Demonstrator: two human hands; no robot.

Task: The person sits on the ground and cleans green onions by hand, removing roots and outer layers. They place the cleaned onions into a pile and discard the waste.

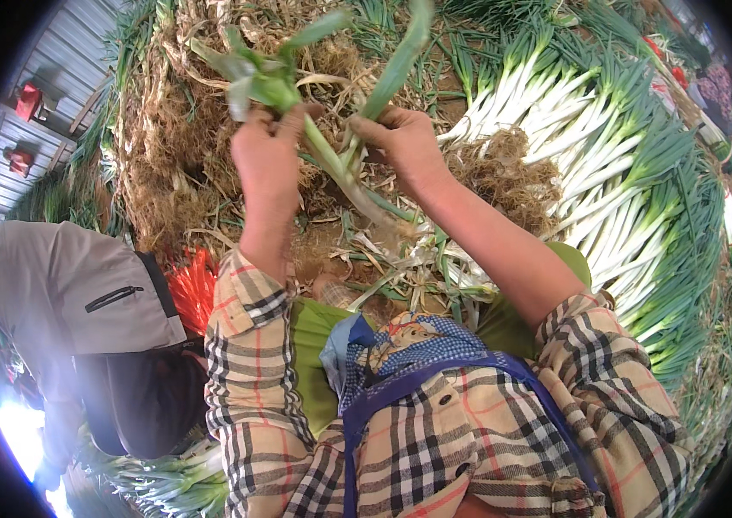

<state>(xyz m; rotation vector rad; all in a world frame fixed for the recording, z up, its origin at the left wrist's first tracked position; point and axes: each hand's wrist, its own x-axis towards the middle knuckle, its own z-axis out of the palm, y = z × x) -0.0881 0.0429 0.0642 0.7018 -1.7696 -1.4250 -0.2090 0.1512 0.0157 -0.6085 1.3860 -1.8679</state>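
My left hand (270, 155) grips a green onion stalk (332, 158) just below its leafy top. The stalk slants down to the right, and its root end is blurred. My right hand (410, 144) pinches an outer green leaf (398, 68) that splits away from the stalk on the right side. Beneath both hands lie unpeeled onions with brown, matted roots (171, 149) and dry husks. Peeled white-stemmed green onions (589, 168) lie in a long curved row to the right of my right arm.
A clump of brown roots (508, 171) lies beside the peeled row. Red plastic strands (194, 288) lie by my left sleeve. A person in a grey garment (74, 285) is close at my left. More green onions (171, 476) lie at lower left. Peeled husks (430, 265) litter the ground ahead.
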